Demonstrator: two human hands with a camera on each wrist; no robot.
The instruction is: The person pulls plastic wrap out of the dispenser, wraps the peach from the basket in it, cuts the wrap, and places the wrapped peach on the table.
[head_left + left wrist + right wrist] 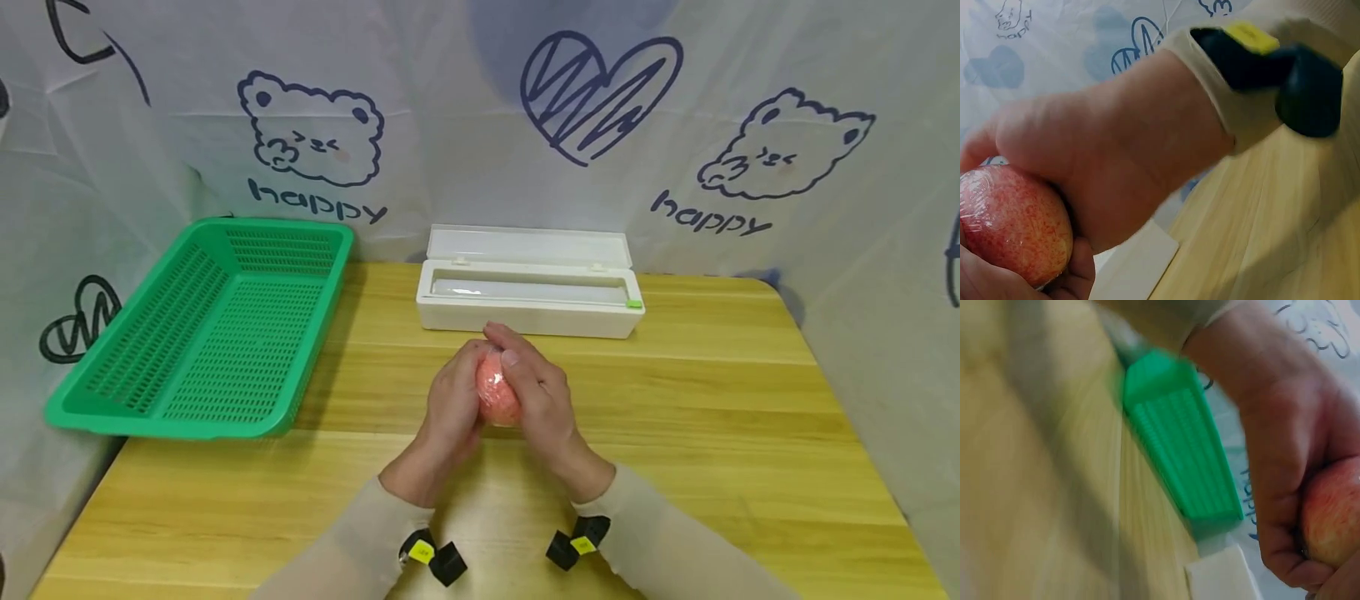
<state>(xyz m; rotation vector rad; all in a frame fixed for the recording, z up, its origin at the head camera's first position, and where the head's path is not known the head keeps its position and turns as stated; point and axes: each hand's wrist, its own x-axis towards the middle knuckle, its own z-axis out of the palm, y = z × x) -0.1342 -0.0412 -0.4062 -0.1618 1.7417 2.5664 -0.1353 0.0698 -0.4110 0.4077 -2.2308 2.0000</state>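
Note:
Both hands hold one red apple (497,390) above the table, in front of the white box. Glossy clear plastic film covers the apple (1013,222), with highlights and wrinkles showing on it. My left hand (454,398) curls round its left side, and my right hand (542,393) cups the right side with the thumb across the top. From the right wrist, the apple (1335,512) shows between the curled fingers and the palm. Parts of the fingers beneath it are hidden.
A white cling film box (525,321) stands behind the hands, lid raised, with a roll inside and a green tab at its right end. The green plastic basket (292,417) sits at the left. Printed white cloth (465,183) hangs behind the wooden table (720,417).

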